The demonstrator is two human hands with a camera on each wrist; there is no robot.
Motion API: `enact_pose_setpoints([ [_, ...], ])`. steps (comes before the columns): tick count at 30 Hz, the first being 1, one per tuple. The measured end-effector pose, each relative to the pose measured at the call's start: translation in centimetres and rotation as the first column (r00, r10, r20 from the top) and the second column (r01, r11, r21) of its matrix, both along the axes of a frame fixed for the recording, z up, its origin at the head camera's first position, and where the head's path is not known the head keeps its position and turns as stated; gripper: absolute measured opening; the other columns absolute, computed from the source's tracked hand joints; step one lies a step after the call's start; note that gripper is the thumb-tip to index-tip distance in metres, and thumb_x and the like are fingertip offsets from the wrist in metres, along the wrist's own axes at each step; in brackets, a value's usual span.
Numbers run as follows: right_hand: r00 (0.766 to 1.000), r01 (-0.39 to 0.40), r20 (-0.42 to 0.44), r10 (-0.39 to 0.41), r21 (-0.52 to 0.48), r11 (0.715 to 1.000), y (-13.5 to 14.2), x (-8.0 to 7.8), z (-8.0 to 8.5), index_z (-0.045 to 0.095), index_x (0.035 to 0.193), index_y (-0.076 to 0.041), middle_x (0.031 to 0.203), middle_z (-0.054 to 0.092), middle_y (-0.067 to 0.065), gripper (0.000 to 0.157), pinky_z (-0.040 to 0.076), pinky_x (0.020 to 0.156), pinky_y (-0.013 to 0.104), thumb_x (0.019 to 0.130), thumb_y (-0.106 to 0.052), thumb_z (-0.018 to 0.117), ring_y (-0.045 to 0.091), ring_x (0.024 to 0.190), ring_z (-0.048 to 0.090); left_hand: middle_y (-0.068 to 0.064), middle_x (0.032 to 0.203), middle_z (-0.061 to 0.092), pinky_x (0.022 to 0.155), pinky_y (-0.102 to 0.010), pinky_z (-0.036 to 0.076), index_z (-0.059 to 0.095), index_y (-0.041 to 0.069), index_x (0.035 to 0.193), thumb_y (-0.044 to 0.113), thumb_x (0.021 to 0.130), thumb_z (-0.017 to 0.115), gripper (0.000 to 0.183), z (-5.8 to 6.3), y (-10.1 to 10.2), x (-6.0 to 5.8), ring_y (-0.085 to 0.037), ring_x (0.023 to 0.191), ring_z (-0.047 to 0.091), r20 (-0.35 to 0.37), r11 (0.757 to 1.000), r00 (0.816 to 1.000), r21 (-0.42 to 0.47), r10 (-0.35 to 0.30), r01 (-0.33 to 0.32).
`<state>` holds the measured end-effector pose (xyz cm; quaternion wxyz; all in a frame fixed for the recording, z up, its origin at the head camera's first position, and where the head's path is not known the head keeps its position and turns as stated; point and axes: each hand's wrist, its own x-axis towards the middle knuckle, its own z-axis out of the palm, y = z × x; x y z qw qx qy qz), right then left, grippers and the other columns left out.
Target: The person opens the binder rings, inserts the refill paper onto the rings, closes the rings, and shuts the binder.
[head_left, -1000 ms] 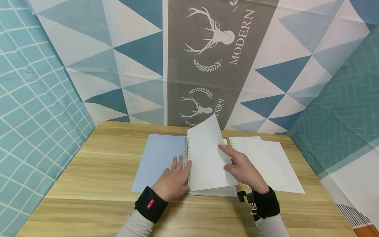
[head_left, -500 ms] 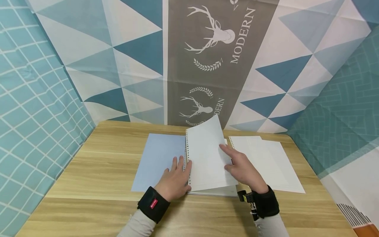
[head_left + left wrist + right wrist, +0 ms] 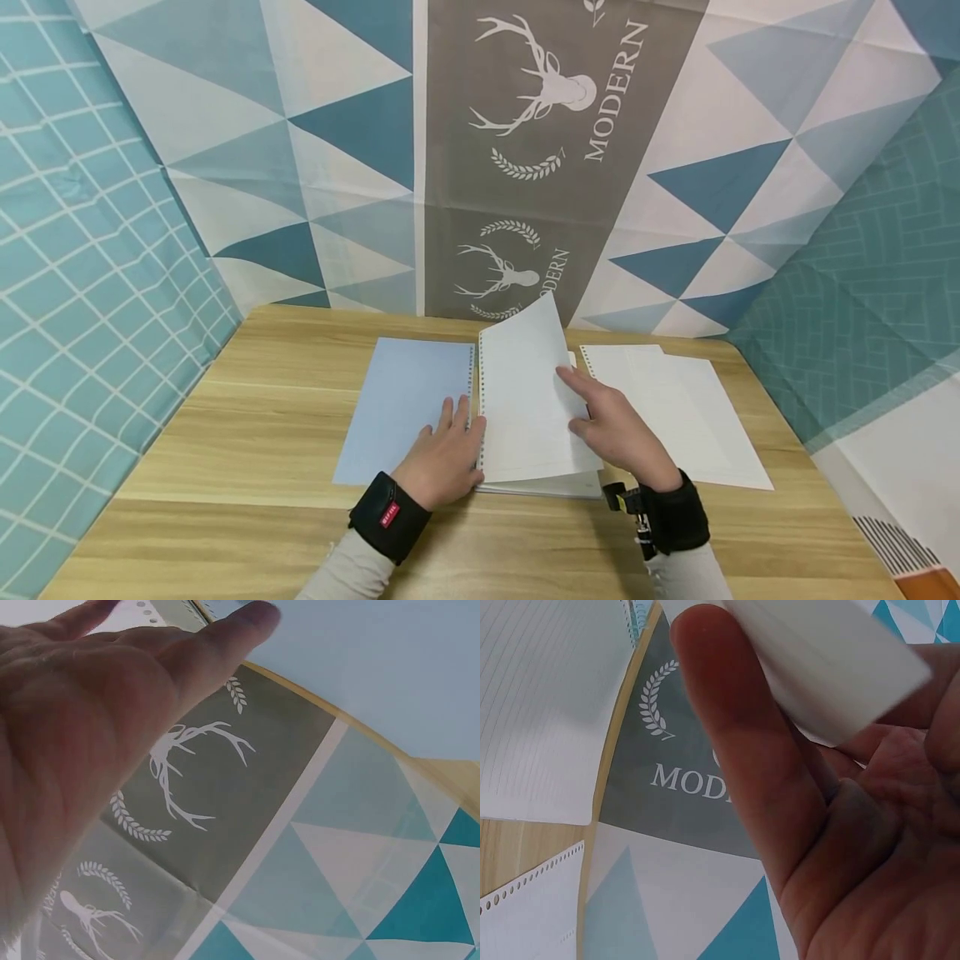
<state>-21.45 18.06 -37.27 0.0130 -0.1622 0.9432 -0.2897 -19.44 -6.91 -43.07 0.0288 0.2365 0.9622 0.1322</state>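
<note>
A loose-leaf notebook lies open at the middle of the table, its blue cover (image 3: 397,408) turned to the left and more pages (image 3: 558,486) on the right. Over those pages, a white punched sheet (image 3: 525,400) stands partly lifted, with its holed edge along the binding. My right hand (image 3: 621,427) pinches this sheet by its right edge; in the right wrist view the paper (image 3: 840,675) passes between thumb and fingers. My left hand (image 3: 442,467) rests with spread, fairly straight fingers across the binding and the cover's edge. Its fingertips are partly out of the left wrist view.
Two white sheets overlap on the right, a punched one (image 3: 626,375) and another (image 3: 720,425) beside it. Wood tabletop (image 3: 247,425) extends left of the cover. A patterned cloth (image 3: 360,167) hangs behind the table, with tiled-pattern cloth (image 3: 82,250) on the left.
The sheet's punched edge has shifted slightly right, leaving a narrow gap beside the binding. My left hand has moved a little; my right hand stays nearly still, pinching the sheet.
</note>
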Motion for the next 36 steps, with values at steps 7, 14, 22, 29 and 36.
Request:
enact_pose_setpoints([
  [7,1.000,-0.014,0.003,0.014,0.037,0.999,-0.01,-0.04,-0.05,0.042,0.153,-0.001,0.160,0.039,0.024,0.073,0.046,0.108,0.056,0.086,0.012,0.066,0.042,0.147,0.040,-0.033,0.156,0.038,0.097,-0.063,0.051,0.059,-0.001,0.116,0.019,0.089,0.075,0.037,-0.12,0.09,-0.07,-0.051,0.144,0.039,-0.051,0.998,0.997,-0.014,-0.060,0.059],
  [14,1.000,-0.028,-0.004,0.028,0.042,0.999,0.15,0.14,0.06,0.042,0.153,0.000,0.159,0.040,0.025,0.072,0.047,0.107,0.056,0.086,0.012,0.066,0.043,0.148,0.039,-0.032,0.156,0.038,0.099,-0.064,0.049,0.061,0.000,0.111,0.019,0.088,0.077,0.034,-0.06,0.11,-0.04,-0.051,0.145,0.038,-0.031,0.998,0.997,-0.012,-0.069,0.068],
  [22,1.000,-0.028,-0.012,0.029,0.037,0.999,0.09,0.15,0.19,0.042,0.153,0.000,0.159,0.040,0.024,0.072,0.043,0.111,0.057,0.086,0.012,0.066,0.043,0.149,0.038,-0.031,0.156,0.038,0.100,-0.064,0.049,0.061,0.001,0.110,0.019,0.088,0.078,0.033,-0.10,0.05,-0.03,-0.051,0.145,0.038,-0.029,0.997,0.997,-0.012,-0.076,0.076],
  [29,1.000,-0.025,-0.007,0.025,0.017,1.000,0.06,0.27,0.38,0.041,0.154,0.000,0.161,0.038,0.024,0.073,0.042,0.112,0.057,0.087,0.013,0.065,0.042,0.149,0.037,-0.031,0.157,0.038,0.100,-0.065,0.049,0.061,0.001,0.110,0.019,0.088,0.078,0.033,-0.14,0.10,-0.01,-0.052,0.145,0.038,-0.028,0.997,0.997,-0.007,-0.073,0.073],
  [36,1.000,-0.025,0.001,0.025,0.010,1.000,0.02,0.20,0.32,0.041,0.153,0.000,0.160,0.039,0.025,0.072,0.042,0.111,0.058,0.087,0.013,0.065,0.043,0.149,0.037,-0.031,0.156,0.039,0.099,-0.064,0.049,0.061,0.001,0.111,0.019,0.088,0.078,0.033,-0.13,0.18,0.04,-0.051,0.145,0.039,-0.026,0.998,0.997,-0.013,-0.068,0.068],
])
